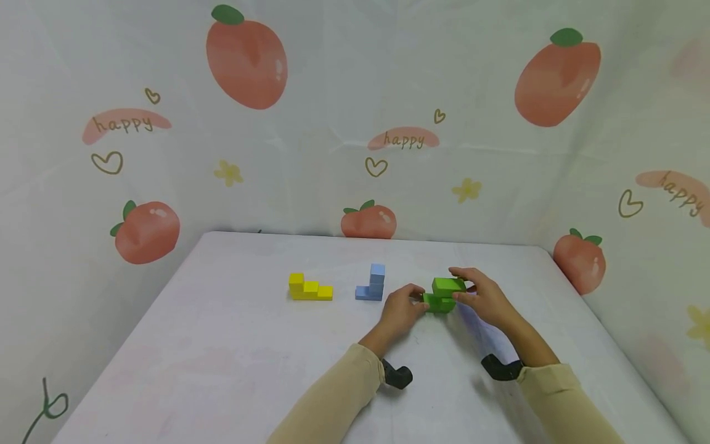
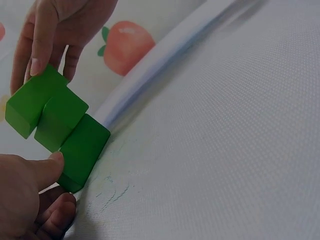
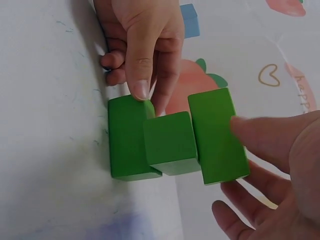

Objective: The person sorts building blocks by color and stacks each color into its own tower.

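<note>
Several green wooden blocks form a stack at the right of the table in the head view. Lowest is a green oblong block [image 3: 129,142], which my left hand [image 1: 402,309] pinches at its end between thumb and fingers. On it sits a smaller green block [image 3: 171,139], set off to one side. My right hand [image 1: 486,300] grips the top green block [image 1: 448,287], thumb on the near face and fingers behind. This top block rests against the middle one. The fingertips behind the blocks are partly hidden.
Left of the hands stands an L-shaped group of light blue blocks [image 1: 376,285]. Farther left are yellow blocks [image 1: 304,290] stepped like stairs. A white cloth covers the table [image 1: 222,351], and a fruit-printed curtain [image 1: 310,154] hangs behind it.
</note>
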The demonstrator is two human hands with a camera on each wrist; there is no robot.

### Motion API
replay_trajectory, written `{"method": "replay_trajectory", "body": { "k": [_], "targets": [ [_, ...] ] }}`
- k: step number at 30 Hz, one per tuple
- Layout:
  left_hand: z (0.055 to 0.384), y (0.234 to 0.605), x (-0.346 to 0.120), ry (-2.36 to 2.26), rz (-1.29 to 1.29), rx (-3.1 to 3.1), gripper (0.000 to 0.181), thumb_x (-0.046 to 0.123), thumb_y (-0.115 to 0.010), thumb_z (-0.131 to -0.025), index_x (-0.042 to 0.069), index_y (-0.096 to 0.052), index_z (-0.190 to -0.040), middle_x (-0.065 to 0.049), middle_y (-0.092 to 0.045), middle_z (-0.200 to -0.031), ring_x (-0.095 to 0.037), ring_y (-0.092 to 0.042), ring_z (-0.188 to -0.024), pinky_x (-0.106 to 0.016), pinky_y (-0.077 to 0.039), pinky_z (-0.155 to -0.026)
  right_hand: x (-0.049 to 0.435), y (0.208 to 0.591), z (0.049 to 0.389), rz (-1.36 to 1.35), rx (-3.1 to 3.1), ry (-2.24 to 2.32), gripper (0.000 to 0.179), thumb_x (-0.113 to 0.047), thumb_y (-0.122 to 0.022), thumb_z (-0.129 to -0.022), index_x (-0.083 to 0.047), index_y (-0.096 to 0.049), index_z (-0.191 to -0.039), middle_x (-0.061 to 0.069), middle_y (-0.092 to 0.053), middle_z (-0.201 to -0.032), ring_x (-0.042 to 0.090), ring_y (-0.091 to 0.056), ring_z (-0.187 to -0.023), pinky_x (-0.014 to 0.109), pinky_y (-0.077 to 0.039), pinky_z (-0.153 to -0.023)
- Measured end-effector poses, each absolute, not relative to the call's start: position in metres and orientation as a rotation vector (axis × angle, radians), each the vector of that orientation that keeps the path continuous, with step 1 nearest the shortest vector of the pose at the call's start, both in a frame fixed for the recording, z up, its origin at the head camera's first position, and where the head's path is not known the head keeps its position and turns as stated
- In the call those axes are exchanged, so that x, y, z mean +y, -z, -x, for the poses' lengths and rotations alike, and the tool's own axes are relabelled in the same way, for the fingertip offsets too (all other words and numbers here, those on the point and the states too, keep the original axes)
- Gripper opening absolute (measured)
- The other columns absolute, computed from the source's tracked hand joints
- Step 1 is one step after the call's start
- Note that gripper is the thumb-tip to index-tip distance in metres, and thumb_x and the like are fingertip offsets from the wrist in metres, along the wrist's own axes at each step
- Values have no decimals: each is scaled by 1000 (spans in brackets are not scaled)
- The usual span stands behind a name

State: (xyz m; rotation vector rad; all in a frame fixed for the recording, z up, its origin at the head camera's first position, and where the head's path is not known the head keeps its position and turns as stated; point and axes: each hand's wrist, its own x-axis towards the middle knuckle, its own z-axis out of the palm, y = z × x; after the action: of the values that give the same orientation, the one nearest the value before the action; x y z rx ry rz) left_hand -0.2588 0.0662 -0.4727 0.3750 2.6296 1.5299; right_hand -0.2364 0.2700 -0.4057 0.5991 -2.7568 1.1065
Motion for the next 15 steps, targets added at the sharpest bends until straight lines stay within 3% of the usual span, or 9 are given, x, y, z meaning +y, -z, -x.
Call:
{"method": "replay_trajectory", "body": {
  "k": [7, 15],
  "targets": [
    [256, 475, 66, -1519, -417, 2648, 43, 18, -76, -85, 14, -62, -126, 0, -65, -107, -6, -56, -80, -26, -47, -73, 270, 407, 225, -480, -2733, -1097, 60, -7, -72, -87, 6, -44, -139, 27, -48, -135, 43, -48, -119, 55, -45, -90],
    [248, 469, 58, -1410, -459, 2642, 55, 22, -78, -84, 17, -56, -135, -1, -62, -118, -4, -54, -81, -24, -46, -71, 283, 419, 213, -352, -2697, -1093, 66, -16, -74, -87, 2, -42, -142, 25, -46, -137, 41, -48, -118, 54, -44, -89]
  ]
}}
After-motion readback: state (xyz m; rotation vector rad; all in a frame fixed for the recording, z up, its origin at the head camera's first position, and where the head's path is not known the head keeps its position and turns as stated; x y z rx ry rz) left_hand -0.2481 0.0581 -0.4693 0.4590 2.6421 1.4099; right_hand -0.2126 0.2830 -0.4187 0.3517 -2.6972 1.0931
